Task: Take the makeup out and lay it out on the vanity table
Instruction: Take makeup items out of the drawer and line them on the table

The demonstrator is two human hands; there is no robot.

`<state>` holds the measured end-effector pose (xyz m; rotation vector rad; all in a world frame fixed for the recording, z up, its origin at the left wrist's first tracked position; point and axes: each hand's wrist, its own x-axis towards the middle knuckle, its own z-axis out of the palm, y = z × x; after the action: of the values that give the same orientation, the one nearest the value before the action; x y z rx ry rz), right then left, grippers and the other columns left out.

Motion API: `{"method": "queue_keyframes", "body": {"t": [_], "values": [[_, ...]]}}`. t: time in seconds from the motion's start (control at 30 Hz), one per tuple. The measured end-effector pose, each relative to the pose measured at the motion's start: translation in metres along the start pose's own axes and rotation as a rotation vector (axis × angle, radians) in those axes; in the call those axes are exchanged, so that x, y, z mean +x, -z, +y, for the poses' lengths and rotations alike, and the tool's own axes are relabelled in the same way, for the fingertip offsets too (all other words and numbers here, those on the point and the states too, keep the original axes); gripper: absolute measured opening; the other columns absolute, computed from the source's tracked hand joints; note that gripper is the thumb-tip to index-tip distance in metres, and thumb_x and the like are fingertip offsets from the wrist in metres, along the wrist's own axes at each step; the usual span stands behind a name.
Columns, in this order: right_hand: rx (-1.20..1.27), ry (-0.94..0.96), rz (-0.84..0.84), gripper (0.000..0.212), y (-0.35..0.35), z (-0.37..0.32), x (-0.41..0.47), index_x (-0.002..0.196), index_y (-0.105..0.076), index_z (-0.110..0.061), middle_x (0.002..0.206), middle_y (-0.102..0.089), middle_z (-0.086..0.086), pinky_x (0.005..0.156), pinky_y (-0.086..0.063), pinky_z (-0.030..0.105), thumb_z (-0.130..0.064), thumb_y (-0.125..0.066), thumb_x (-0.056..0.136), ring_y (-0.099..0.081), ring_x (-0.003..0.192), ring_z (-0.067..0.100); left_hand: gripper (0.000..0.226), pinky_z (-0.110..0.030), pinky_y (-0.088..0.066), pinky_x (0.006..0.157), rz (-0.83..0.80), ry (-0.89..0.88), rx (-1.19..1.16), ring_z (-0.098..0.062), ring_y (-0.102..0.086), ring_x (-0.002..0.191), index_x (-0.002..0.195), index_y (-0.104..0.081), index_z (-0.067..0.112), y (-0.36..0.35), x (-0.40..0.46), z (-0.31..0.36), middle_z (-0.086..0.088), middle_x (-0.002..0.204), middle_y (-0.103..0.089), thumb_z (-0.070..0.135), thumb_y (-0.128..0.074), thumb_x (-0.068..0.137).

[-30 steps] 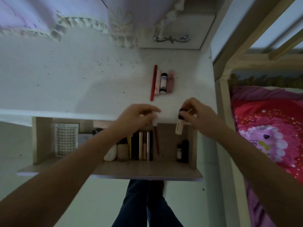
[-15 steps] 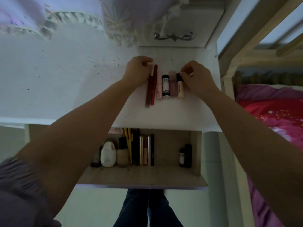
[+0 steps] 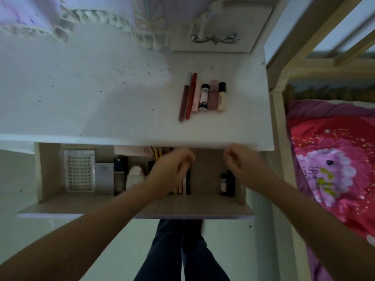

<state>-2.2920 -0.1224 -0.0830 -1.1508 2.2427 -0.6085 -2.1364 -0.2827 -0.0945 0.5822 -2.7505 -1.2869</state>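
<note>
Head view: drawer (image 3: 203,205) holds makeup; left hand (image 3: 172,169), right hand (image 3: 241,161) grips clenched, holding nothing.

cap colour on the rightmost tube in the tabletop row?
Black cap on a cream tube, last in the row on the vanity table; head view.

So right of the tabletop (image 3: 101,88) there's a bed with a loud pink and red blanket (image 3: 332,163), a fuzzy flower-looking print on it, and a pale wooden bed frame (image 3: 279,110) running between the two. At the far edge of the tabletop hangs a lilac cloth with a lace trim (image 3: 95,15). Just right of that cloth sits a small cabinet door with a curly metal handle (image 3: 215,38). Dark specks dot the tabletop. Below it, pale floor (image 3: 105,246) and legs in dark trousers (image 3: 182,254).
</note>
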Motion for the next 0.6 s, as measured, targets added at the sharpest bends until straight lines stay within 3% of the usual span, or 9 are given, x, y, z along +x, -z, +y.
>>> {"method": "queue_keyframes", "body": {"t": [0.07,0.1,0.2,0.27,0.37,0.47,0.53,0.6], "values": [[-0.147,-0.054,-0.204,0.014,-0.029,0.015,-0.01,0.102,-0.058,-0.007,0.103,-0.057,0.01,0.072,-0.036,0.026,-0.009,-0.047,0.094,-0.056,0.092,0.026,0.029,-0.023,-0.045,0.079,-0.251,0.043,0.195,-0.021,-0.057,0.103,0.121,-0.057,0.01,-0.03,-0.013,-0.026,-0.005,0.115,-0.06,0.01,-0.045,0.094],[-0.231,-0.076,-0.282,0.02,-0.041,0.02,-0.011,0.111,-0.055,-0.006,0.114,-0.054,0.011,0.08,-0.038,0.029,-0.009,-0.048,0.093,-0.055,0.101,0.028,0.035,-0.031,-0.044,0.089,-0.292,0.062,0.263,-0.026,-0.051,0.114,0.128,-0.052,0.008,-0.039,-0.01,-0.037,-0.01,0.126,-0.055,0.01,-0.045,0.094],[-0.503,-0.114,-0.4,0.049,-0.069,0.027,-0.006,0.136,-0.039,-0.004,0.138,-0.038,0.015,0.103,-0.036,0.037,-0.011,-0.054,0.09,-0.043,0.122,0.032,0.052,-0.043,-0.035,0.103,-0.261,0.068,0.468,-0.035,-0.032,0.132,0.142,-0.034,0.004,-0.06,0.013,-0.056,-0.019,0.144,-0.035,0.008,-0.044,0.091],[-0.671,-0.155,-0.432,0.05,-0.081,0.023,0.001,0.141,-0.035,-0.003,0.145,-0.029,0.017,0.112,-0.024,0.043,-0.012,-0.046,0.093,-0.034,0.13,0.034,0.058,-0.047,-0.027,0.108,-0.291,0.068,0.659,-0.036,-0.023,0.137,0.146,-0.024,0.003,-0.073,0.024,-0.061,-0.018,0.151,-0.022,0.008,-0.043,0.092],[-0.849,-0.15,-0.469,0.039,-0.089,0.017,0.006,0.131,-0.05,-0.006,0.145,-0.028,0.018,0.113,-0.017,0.049,-0.014,-0.043,0.094,-0.028,0.132,0.034,0.052,-0.049,-0.032,0.105,-0.241,-0.06,0.736,-0.04,-0.039,0.128,0.136,-0.042,-0.004,-0.084,0.024,-0.067,-0.024,0.141,-0.039,0.002,-0.053,0.086],[-0.906,-0.151,-0.5,0.032,-0.092,0.019,0.003,0.123,-0.057,-0.009,0.139,-0.04,0.016,0.111,-0.02,0.049,-0.015,-0.047,0.093,-0.032,0.13,0.033,0.042,-0.052,-0.042,0.097,-0.233,-0.125,0.767,-0.043,-0.057,0.107,0.106,-0.064,-0.009,-0.083,0.019,-0.072,-0.027,0.116,-0.059,-0.008,-0.068,0.064],[-0.921,-0.128,-0.492,0.032,-0.093,0.024,0.001,0.121,-0.057,-0.009,0.131,-0.05,0.013,0.109,-0.023,0.047,-0.016,-0.051,0.091,-0.037,0.126,0.031,0.039,-0.053,-0.052,0.084,-0.225,-0.135,0.698,-0.045,-0.062,0.091,0.087,-0.068,-0.009,-0.077,0.019,-0.072,-0.029,0.099,-0.064,-0.016,-0.069,0.049],[-0.916,-0.087,-0.452,0.035,-0.089,0.027,-0.001,0.121,-0.054,-0.008,0.124,-0.055,0.012,0.104,-0.027,0.044,-0.017,-0.055,0.088,-0.041,0.121,0.03,0.042,-0.052,-0.055,0.075,-0.223,-0.109,0.537,-0.049,-0.06,0.089,0.089,-0.067,-0.009,-0.073,0.021,-0.071,-0.032,0.095,-0.061,-0.023,-0.063,0.05]]}}
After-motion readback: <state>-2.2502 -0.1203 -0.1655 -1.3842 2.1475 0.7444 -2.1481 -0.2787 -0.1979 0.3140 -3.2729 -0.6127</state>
